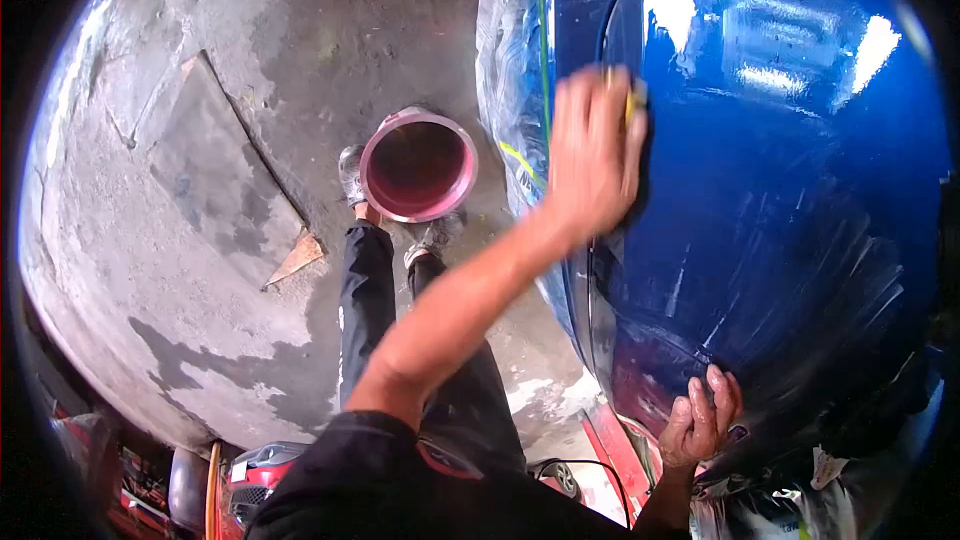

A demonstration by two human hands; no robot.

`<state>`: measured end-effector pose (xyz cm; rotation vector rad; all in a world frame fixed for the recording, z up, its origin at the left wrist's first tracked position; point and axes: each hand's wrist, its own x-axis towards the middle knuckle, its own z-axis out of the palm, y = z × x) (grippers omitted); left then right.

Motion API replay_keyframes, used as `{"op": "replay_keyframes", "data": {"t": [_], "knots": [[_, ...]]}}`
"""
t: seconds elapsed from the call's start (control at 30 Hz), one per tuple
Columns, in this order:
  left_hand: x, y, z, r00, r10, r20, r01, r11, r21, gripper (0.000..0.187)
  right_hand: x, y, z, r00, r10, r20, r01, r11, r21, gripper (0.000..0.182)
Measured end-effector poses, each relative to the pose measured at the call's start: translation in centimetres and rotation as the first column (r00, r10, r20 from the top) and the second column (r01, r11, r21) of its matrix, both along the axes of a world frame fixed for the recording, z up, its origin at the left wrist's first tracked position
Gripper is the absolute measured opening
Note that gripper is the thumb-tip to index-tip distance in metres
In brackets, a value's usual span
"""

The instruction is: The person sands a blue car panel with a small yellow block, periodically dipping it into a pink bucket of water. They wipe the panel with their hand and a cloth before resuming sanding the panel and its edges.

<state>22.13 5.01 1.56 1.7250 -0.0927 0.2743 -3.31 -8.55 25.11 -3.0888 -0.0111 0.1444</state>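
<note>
1. The left hand (pixel 592 155) lies flat against the blue car panel (pixel 790 200), its fingers (pixel 600 100) closed over a small yellow pad (pixel 633 100) that is pressed to the paint near the panel's upper left edge.
2. The right hand (pixel 702 420) rests low on the same panel, fingers spread and open, holding nothing.
3. Clear plastic sheeting (pixel 512 70) covers the car just left of the panel.
4. A pink bucket (pixel 418 164) stands on the concrete floor (pixel 200 190) by the person's shoes, near the car.
</note>
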Motion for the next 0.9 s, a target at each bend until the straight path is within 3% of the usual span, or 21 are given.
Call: {"op": "replay_keyframes", "data": {"t": [0.03,0.1,0.23,0.3,0.43,0.6,0.77,0.83,0.9], "knots": [[3.8,-0.1,-0.5,0.999,0.012,0.031,-0.014,0.997,0.071,0.027,0.0,-0.1,-0.3,1.0,0.015,0.006,-0.015,1.0,-0.016,0.025],[4.9,0.5,0.0,0.998,0.056,0.007,-0.056,0.998,-0.001,0.028,-0.2,0.1,-0.5,1.0,0.028,-0.009,-0.029,0.999,-0.035,0.026],[-7.5,0.1,0.7,0.996,-0.038,-0.08,0.035,0.999,-0.041,0.039,0.4,0.0,-0.3,1.0,0.005,0.005,-0.005,1.0,0.009,0.026],[-4.5,-0.2,0.0,1.0,0.026,0.0,-0.026,0.999,-0.026,0.037,0.5,-0.1,-0.3,1.0,0.006,0.017,-0.006,1.0,0.019,0.026],[8.4,0.1,-0.6,0.987,0.13,0.097,-0.129,0.992,-0.016,0.029,-0.1,-0.1,-0.6,1.0,0.031,-0.004,-0.031,0.999,-0.022,0.026],[-0.5,1.4,1.0,0.998,0.014,0.057,-0.011,0.999,-0.049,0.035,0.6,0.1,-0.5,1.0,0.02,-0.013,-0.021,1.0,-0.008,0.026],[9.5,0.3,0.4,0.982,0.077,0.172,-0.075,0.997,-0.016,0.027,0.4,0.1,-0.4,1.0,0.014,-0.02,-0.014,1.0,-0.014,0.026],[7.9,0.6,0.1,0.99,0.058,0.125,-0.051,0.997,-0.057,0.031,0.6,0.2,-0.5,1.0,0.019,-0.015,-0.019,0.999,-0.026,0.026],[0.9,1.0,-0.3,0.998,0.006,0.056,-0.003,0.998,-0.057,0.036,0.8,0.5,-0.4,1.0,-0.002,-0.016,0.002,1.0,-0.002,0.026]]}}
